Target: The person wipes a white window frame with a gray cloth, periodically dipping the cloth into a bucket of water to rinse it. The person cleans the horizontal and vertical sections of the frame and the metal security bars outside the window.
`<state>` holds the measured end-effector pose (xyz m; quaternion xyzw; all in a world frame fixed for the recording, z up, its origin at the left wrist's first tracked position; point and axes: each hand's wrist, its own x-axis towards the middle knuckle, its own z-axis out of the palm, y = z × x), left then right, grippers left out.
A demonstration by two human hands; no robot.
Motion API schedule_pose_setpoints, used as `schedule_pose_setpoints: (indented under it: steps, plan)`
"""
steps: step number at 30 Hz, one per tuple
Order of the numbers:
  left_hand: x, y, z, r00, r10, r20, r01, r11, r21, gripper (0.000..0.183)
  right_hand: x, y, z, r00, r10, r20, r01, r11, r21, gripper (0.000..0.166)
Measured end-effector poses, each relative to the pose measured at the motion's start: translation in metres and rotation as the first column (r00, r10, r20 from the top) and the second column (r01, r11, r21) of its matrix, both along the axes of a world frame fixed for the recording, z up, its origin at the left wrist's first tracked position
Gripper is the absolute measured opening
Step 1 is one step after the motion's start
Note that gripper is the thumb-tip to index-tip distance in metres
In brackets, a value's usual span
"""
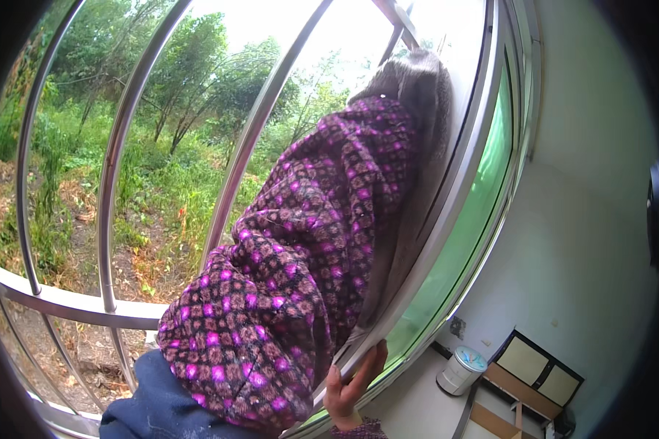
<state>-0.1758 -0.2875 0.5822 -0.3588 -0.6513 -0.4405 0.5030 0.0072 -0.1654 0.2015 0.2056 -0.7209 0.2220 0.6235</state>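
A raised arm in a purple-and-black patterned sleeve [291,236] fills the middle of the view, beside the window. Grey fuzzy cloth [398,74] covers the far end of that arm. It hides my left hand, so its fingers cannot be seen. A darker grey-brown strip along the sleeve looks like its reflection in the glass. At the bottom right, my right hand [348,389] grips the light metal window frame [406,313], thumb on the near side and fingers along the frame. Dark blue fabric [165,400] shows below the patterned garment.
Curved metal security bars [123,131] and a horizontal rail [82,307] stand to the left, with trees and weeds beyond. Green-tinted glass [461,236] runs along the right. Inside the room are a white round bin [461,370] and a wooden bed frame [500,420].
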Motion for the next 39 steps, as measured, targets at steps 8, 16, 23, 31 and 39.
schedule_pose_setpoints:
  steps: [8, 16, 23, 31, 39]
  plan:
    - [-0.012, 0.004, -0.019, 0.998, -0.017, -0.054, 0.015, 1.000, -0.025, 0.029, 0.004, 0.000, -0.003, 0.999, -0.047, 0.009, 0.047, 0.999, 0.010, 0.070]
    - [0.024, -0.006, -0.175, 0.898, -0.234, -0.371, 0.179, 0.968, -0.178, 0.025, -0.004, -0.011, 0.001, 0.999, 0.042, 0.018, -0.041, 0.997, -0.068, 0.071]
    - [0.102, -0.022, -0.281, 0.986, -0.018, 0.164, 0.086, 0.904, -0.418, 0.030, 0.006, -0.005, 0.009, 0.999, 0.030, 0.028, -0.027, 0.996, -0.090, 0.068]
    - [0.148, -0.067, -0.289, 0.995, 0.079, 0.060, -0.022, 0.768, -0.640, 0.039, 0.003, -0.006, 0.005, 0.999, 0.039, 0.024, -0.038, 0.998, -0.047, 0.069]
    - [0.151, -0.065, -0.311, 0.992, 0.123, 0.025, -0.084, 0.801, -0.593, 0.028, 0.005, -0.002, 0.000, 0.998, -0.012, 0.062, 0.016, 0.998, -0.065, 0.070]
